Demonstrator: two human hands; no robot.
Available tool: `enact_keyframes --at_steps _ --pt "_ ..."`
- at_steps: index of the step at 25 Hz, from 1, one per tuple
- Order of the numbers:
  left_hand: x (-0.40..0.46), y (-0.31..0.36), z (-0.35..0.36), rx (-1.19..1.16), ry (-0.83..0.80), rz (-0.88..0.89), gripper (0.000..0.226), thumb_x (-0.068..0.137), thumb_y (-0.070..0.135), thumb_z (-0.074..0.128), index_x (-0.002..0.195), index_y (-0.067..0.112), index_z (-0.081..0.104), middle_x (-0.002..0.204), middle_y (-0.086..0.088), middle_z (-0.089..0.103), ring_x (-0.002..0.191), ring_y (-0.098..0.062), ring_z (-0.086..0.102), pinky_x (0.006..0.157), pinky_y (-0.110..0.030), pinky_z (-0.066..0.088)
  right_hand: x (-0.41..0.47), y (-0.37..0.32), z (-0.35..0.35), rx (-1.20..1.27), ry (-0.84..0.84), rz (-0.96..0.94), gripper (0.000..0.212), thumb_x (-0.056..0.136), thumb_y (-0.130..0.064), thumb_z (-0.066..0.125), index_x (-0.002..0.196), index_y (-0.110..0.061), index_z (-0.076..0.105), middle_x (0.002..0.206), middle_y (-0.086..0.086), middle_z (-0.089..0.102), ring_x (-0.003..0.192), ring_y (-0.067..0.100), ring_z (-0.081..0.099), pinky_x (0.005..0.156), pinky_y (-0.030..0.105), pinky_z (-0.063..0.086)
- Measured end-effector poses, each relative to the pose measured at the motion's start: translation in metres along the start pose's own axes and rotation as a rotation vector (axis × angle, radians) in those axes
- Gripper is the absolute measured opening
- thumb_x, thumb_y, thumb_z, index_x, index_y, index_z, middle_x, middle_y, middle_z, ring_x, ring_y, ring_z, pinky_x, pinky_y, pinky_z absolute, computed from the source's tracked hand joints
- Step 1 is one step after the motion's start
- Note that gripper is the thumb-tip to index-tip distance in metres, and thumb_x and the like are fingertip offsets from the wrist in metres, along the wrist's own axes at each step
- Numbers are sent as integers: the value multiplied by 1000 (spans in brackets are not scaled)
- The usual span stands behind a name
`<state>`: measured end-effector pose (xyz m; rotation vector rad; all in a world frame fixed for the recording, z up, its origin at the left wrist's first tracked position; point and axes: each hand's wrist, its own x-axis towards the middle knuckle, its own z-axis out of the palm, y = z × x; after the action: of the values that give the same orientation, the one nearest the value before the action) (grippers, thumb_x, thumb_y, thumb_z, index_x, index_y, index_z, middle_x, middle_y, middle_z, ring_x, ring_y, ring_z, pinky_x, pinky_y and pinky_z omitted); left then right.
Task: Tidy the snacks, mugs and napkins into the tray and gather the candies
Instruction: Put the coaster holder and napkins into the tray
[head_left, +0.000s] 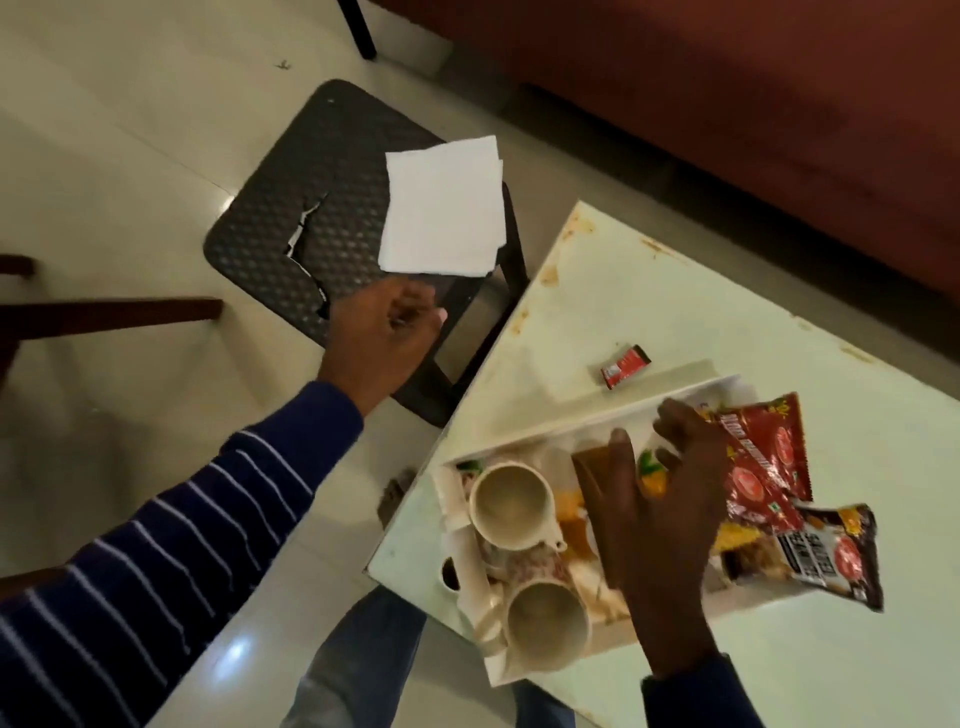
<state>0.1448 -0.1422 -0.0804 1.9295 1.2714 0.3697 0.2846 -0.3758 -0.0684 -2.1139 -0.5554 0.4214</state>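
napkins (441, 205) just beyond left fingers (415, 301) (apart)

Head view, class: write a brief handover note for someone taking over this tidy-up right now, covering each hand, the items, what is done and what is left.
Left hand: empty, reaching toward the white napkins on the dark stool.
Right hand: over the tray, grip closed on a brown packet.
Done: two mugs and the snack packets lie in the tray.
Left: bring the napkins to the tray; collect the small red candy loose on the table.
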Motion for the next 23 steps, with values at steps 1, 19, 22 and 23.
enact_keyframes --at_steps 1,19,22,23 --pt "13 -6 -8 -38 38 -72 24 88 22 73 109 12 66 98 2 69 88 -2 65 74 -4 48 16 -11 16 28 -53 12 45 92 -28 68 132 -17 50 130 -1 56 113 -2 53 90 11 45" --pt "118 -44 1 -204 56 -450 58 86 46 69 134 16 54 120 2 60 104 -12 57 78 -23 42 165 -73 204 -193 -212 336 35 98 -34 57 95 -1 67 85 8 63 73 18 63 58 20 49" --pt "122 -45 1 -269 35 -475 59 86 45 70 136 18 51 111 5 60 95 -8 57 71 -19 43 170 -78 207 -93 -195 341 30 96 -37 63 98 -7 70 92 0 67 78 15 64 78 32 62" --pt "122 -44 1 -319 27 -496 59 86 42 71 136 18 50 106 6 61 90 -5 57 67 -16 43 171 -78 207 -59 -186 354 22 95 -31 66 98 -10 70 95 -2 68 79 13 64 82 34 62"
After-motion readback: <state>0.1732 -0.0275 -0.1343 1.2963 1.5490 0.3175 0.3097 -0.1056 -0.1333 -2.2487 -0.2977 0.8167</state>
